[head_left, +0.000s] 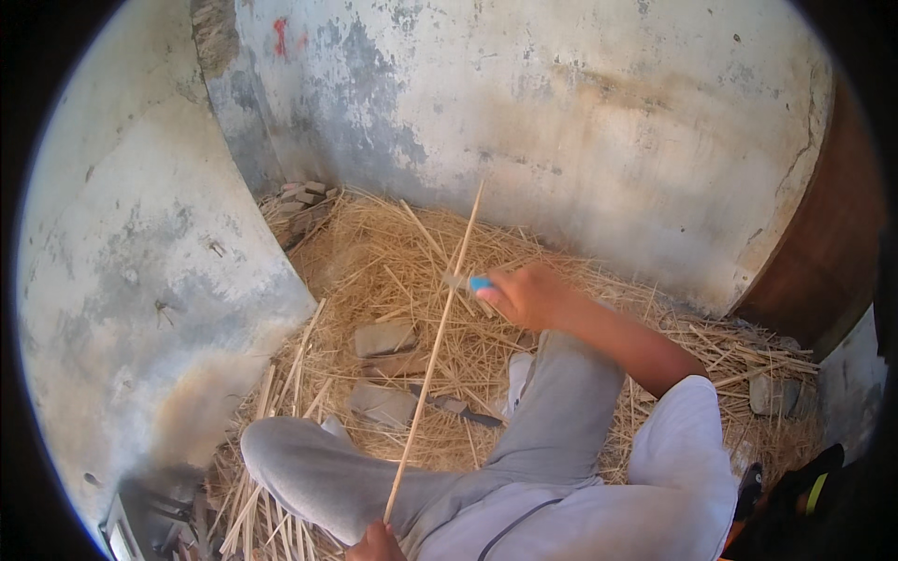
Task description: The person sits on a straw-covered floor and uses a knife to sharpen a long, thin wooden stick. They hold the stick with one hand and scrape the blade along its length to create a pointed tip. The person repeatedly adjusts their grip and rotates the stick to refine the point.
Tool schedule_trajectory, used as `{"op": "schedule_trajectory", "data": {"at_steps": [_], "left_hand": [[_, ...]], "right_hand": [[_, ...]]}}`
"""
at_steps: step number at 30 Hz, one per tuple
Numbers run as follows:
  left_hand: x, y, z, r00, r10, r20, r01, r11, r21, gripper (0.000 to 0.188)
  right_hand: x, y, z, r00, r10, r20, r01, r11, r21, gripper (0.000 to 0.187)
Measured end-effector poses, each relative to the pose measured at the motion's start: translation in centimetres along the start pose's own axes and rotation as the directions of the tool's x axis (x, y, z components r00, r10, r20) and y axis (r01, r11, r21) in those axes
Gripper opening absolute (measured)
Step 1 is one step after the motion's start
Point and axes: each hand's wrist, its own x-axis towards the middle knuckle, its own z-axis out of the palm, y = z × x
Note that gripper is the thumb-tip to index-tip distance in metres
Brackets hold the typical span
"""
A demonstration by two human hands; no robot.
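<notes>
A long, thin, pale stick (pixel 432 360) slants up and away from my lap toward the wall. My left hand (pixel 376 543), partly cut off by the lower edge, is closed around its near end. Farther up, my right hand (pixel 531 294) grips a blue-handled knife (pixel 480 283). The knife's short blade meets the stick beyond its middle; the exact contact is too small to make out. Beneath the stick, a dark blade-like tool (pixel 458 406) lies on the shavings near two bricks, a far one (pixel 385 338) and a near one (pixel 383 403).
Straw-like shavings (pixel 365 252) cover the ground around my bent legs (pixel 552 402). Peeling walls close in ahead (pixel 561 122) and on the left (pixel 140 252). Bricks (pixel 304 198) are piled in the far corner. At right lie split sticks (pixel 739 348) and a stone block (pixel 774 395).
</notes>
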Motion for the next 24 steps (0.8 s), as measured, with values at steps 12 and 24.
{"op": "schedule_trajectory", "data": {"at_steps": [12,24], "left_hand": [[-0.1,0.1,-0.1,0.997,0.074,0.038,-0.076,0.996,0.056,0.024],[0.7,-1.4,2.1,0.987,0.163,-0.015,-0.163,0.986,-0.022,0.018]], "right_hand": [[0.8,2.7,0.0,0.964,0.245,-0.098,-0.255,0.962,-0.100,0.050],[1.6,-2.0,-0.1,0.996,0.020,-0.091,-0.021,1.000,-0.005,0.048]]}}
